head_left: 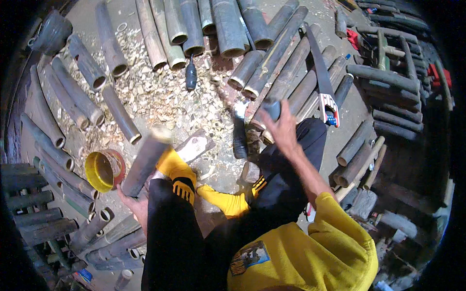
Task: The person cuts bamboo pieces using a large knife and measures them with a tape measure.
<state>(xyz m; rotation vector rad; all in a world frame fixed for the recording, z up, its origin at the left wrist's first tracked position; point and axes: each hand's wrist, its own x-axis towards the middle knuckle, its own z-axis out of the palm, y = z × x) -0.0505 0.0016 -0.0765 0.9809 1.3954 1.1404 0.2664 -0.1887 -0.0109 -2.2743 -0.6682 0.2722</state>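
Shirt print (pixel 250 258): one, illegible to me | my left grip (pixel 134 203) clasps one bamboo tube (pixel 146 162), tilted between one bucket (pixel 116 164) and a yellow sock (pixel 175 167) | right grip (pixel 283 127) curled round one blurred dark object (pixel 273 109) | saws (pixel 320 72): one

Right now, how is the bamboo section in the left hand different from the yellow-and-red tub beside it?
The bamboo section is long and narrow; the tub is short and wide. The bamboo section is grey-brown with a pale end, while the tub is bright yellow inside. The left hand holds the bamboo section, not the tub. Both are rounded.
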